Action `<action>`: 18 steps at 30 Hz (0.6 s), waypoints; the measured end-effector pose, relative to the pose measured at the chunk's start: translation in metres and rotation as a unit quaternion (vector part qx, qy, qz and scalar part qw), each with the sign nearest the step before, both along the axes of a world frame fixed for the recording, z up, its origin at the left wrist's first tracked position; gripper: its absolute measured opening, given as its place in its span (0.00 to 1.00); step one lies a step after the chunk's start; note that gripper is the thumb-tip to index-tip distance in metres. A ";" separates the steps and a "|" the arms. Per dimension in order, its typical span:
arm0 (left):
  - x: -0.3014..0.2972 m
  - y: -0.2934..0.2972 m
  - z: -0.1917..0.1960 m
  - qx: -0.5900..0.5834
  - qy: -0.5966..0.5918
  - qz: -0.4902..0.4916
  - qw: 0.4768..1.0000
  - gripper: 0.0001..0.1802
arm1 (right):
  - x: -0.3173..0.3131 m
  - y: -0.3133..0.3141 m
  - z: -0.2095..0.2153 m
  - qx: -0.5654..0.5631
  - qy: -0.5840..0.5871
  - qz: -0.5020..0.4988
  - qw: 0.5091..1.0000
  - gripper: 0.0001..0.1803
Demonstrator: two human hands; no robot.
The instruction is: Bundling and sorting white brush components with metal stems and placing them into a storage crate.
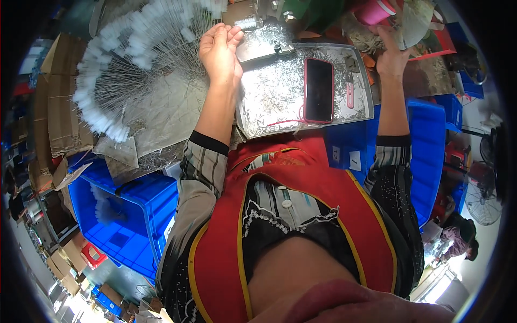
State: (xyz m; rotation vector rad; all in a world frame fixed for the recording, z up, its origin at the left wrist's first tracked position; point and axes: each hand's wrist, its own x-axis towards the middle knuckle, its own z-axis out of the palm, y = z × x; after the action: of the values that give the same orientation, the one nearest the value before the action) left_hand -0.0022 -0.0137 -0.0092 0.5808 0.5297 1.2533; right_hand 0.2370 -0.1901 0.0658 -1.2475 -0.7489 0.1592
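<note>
My left hand (221, 54) is raised beside a small metal machine (264, 46), its fingertips pinched together. A whitish ribbed piece (246, 23) lies just right of those fingertips; what they hold is too small to make out. To the left spreads a large fan of thin wire brushes (126, 64) with white bristle ends. My right hand (392, 56) reaches to the far right, its visible fingers stretched apart, next to a pale tangled heap (363, 36) and below a pink cup-like thing (374, 11). Some of its fingertips are hard to see.
A shallow tray (269, 102) strewn with metal bits holds a red-edged phone (319, 90) and a pink cutter (350, 95). Blue bins (116, 215) stand low left, and another blue bin (428, 156) stands right. Cardboard (64, 97) borders the left side; a fan (483, 199) stands far right.
</note>
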 end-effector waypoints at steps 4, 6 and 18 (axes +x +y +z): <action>0.001 0.002 0.002 0.006 0.032 -0.003 0.999 0.07 | 0.011 0.000 0.010 -0.018 0.077 0.074 0.994 0.05; 0.002 0.003 0.003 0.003 0.046 0.012 0.999 0.07 | 0.019 -0.001 0.031 -0.087 0.096 0.097 0.987 0.10; 0.007 0.000 0.004 0.019 0.066 0.010 0.998 0.08 | 0.013 0.002 0.076 -0.147 0.103 0.107 0.978 0.14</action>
State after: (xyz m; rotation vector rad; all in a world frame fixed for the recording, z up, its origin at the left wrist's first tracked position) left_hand 0.0043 -0.0140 -0.0051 0.6949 0.6232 1.2520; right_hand 0.2504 -0.1884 0.1417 -1.4006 -0.6948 0.5849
